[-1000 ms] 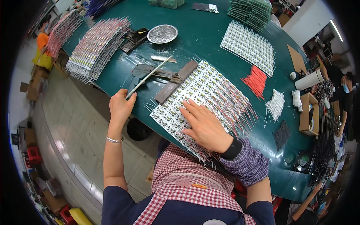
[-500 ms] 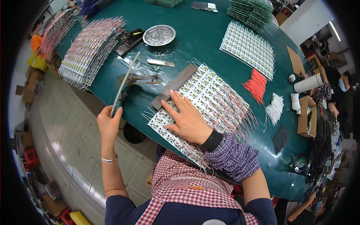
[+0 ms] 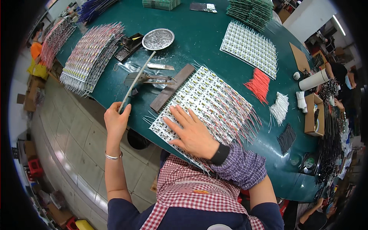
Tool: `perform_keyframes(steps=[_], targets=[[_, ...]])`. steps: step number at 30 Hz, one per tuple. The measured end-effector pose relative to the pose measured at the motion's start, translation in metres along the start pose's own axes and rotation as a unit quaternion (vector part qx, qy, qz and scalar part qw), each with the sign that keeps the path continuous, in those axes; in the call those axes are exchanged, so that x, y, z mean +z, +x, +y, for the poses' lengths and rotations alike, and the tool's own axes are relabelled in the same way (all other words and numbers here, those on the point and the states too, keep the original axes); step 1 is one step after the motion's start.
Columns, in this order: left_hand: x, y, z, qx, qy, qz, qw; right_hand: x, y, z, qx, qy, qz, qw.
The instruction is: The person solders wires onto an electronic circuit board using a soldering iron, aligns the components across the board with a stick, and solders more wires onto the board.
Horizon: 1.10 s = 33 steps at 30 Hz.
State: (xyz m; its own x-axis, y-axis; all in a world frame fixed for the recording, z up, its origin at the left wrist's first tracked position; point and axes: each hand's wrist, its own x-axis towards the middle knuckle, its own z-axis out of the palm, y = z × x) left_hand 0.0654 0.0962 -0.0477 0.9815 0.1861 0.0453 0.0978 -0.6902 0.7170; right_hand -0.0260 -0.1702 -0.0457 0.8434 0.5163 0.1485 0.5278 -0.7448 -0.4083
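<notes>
My left hand [image 3: 116, 120] grips the near end of a long thin pale rod [image 3: 137, 81] that slants up toward a round metal dish [image 3: 158, 39]. My right hand [image 3: 191, 132] lies flat, fingers spread, on a white panel of small circuit boards [image 3: 207, 103] with red and white wires sticking out of its right side. A dark flat bar [image 3: 172, 93] lies along the panel's left edge. Just beyond it sits a metal soldering stand [image 3: 142, 79].
A thick stack of wired boards [image 3: 91, 53] lies at the left of the green round table [image 3: 199, 34], another panel [image 3: 250, 48] at the far right. Red [image 3: 258, 84], white [image 3: 280, 108] and black [image 3: 286, 138] wire bundles lie to the right, by a cardboard box [image 3: 312, 115].
My left hand has swung the rod's far end from the table middle out to the left and then back up toward the metal dish. My right hand slid lower-left on the panel.
</notes>
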Motion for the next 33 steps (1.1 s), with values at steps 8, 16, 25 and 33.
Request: perform_keyframes(steps=[8,16,25,33], targets=[[0.012,0.002,-0.015,0.087,0.014,0.073,0.993,-0.008,-0.061,-0.002,0.029,-0.014,-0.055,0.998],[-0.029,-0.116,-0.022,0.083,-0.070,0.030,0.994,-0.006,-0.077,-0.003,0.037,-0.048,-0.062,0.996],[-0.085,-0.228,-0.053,-0.017,-0.030,0.006,0.999,-0.004,-0.092,-0.005,0.031,-0.047,-0.027,0.998],[-0.076,-0.231,-0.061,-0.031,-0.042,-0.005,0.999,-0.045,-0.097,-0.015,0.050,0.109,0.076,0.990]])
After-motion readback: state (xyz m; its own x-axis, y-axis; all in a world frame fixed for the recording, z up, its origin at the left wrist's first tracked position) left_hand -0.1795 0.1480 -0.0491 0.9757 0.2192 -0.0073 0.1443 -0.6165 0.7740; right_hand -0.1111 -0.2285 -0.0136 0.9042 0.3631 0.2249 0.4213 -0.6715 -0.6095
